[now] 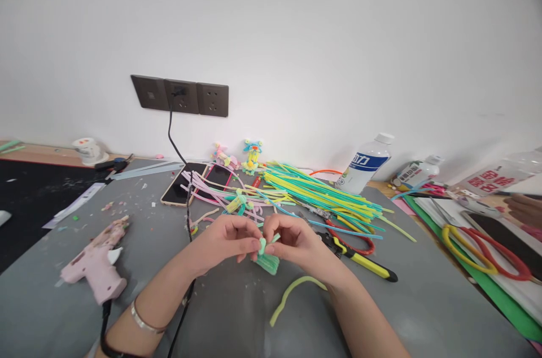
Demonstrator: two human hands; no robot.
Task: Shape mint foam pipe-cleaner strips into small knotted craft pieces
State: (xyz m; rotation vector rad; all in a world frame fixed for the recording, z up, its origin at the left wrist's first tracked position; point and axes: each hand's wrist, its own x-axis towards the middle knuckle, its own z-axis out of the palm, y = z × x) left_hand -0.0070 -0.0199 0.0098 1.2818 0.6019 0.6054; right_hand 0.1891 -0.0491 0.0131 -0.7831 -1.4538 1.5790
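Both my hands meet over the middle of the grey mat (220,313), pinching a small green folded pipe-cleaner bundle (267,260). My left hand (226,238) is closed on its left side with the fingertips curled in. My right hand (292,240) is closed on its top, thumb and forefinger pinched. A loose yellow-green pipe cleaner (292,293) lies curved on the mat just below my right wrist. A heap of green, yellow and blue pipe cleaners (322,194) lies just beyond my hands.
A pink glue gun (96,263) lies at the left, its black cord running to the wall socket (181,96). Two phones (183,184), yellow-handled pliers (364,259), red and yellow loops (486,245), plastic bottles (366,164) and small pipe-cleaner figures (252,156) surround the mat. Another person's hand (527,208) shows at the right edge.
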